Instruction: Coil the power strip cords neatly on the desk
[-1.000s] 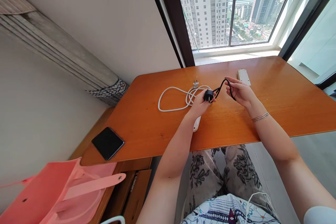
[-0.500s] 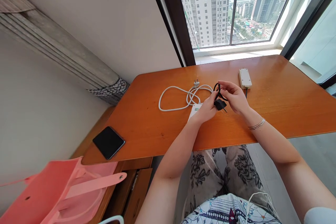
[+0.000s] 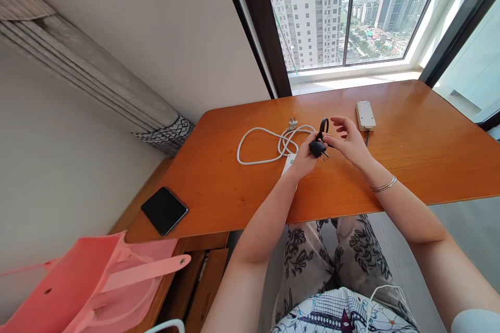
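A black power plug [image 3: 316,149] with metal prongs pokes out of my left hand [image 3: 305,160], which is closed around it and the start of its cord. Above the plug a short loop of the black cord [image 3: 325,124] stands up. My right hand [image 3: 350,141] pinches the cord at its thumb side, while its other fingers are lifted and partly spread. Under my left hand lies a white power strip [image 3: 288,163], mostly hidden by the hand. Its white cable [image 3: 253,163] lies in loops on the table, ending in a white plug [image 3: 292,123].
A white power adapter [image 3: 365,115] with a black lead lies right of my hands on the wooden table [image 3: 219,182]. At the table's left corner is a black tablet [image 3: 164,211]. A pink bag [image 3: 89,281] hangs at lower left. Behind the table is a window [image 3: 347,21].
The black plug has shifted slightly left and turned so its prongs show. My right hand's fingers have lifted off the cord loop, with the thumb still by the cord.
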The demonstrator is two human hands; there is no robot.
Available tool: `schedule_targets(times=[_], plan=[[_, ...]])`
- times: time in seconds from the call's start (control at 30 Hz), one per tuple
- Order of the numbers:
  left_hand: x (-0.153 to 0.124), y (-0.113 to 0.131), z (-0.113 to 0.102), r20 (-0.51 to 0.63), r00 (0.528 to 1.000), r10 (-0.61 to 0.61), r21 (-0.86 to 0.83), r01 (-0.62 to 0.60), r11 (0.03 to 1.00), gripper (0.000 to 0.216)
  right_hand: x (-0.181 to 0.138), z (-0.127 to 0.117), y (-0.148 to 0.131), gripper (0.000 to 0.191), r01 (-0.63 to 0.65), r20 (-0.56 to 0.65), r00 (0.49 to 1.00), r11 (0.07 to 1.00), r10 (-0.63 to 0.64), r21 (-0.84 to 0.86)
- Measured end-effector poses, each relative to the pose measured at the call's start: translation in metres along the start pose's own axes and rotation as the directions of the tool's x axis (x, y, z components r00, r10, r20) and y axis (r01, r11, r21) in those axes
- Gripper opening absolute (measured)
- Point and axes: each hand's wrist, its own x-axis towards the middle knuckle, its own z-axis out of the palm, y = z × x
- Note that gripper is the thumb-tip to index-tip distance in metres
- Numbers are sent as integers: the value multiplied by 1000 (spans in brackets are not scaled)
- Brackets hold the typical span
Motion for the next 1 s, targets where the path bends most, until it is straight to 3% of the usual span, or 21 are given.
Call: schedule_targets(times=[0.17, 0.37, 0.53, 0.73, 0.83, 1.0], plan=[[3, 3, 2, -62, 992, -107, -210, 91, 973, 44, 3, 3, 6, 71, -86, 130, 989, 994, 75, 74], [6, 4, 0, -112, 986, -124, -374, 74, 924, 53, 1, 12, 17, 73, 32, 101, 994, 999, -32, 5], [5, 7, 0, -96, 979, -179, -422, 123, 898, 54, 5, -4, 11, 73, 78, 112, 991, 993, -68, -87], [3, 11, 0, -22, 983, -181, -504, 146, 851, 53, 16, -20, 11, 71, 8, 313, 948, 987, -58, 159], [2, 14, 1, 10, 976, -220, -544, 190, 818, 51, 20, -17, 18, 64, 19, 276, 959, 986, -65, 167], [0, 17, 3, 70, 966, -248, -579, 242, 778, 40, 19, -10, 18, 29, 102, 109, 989, 994, -98, -29]])
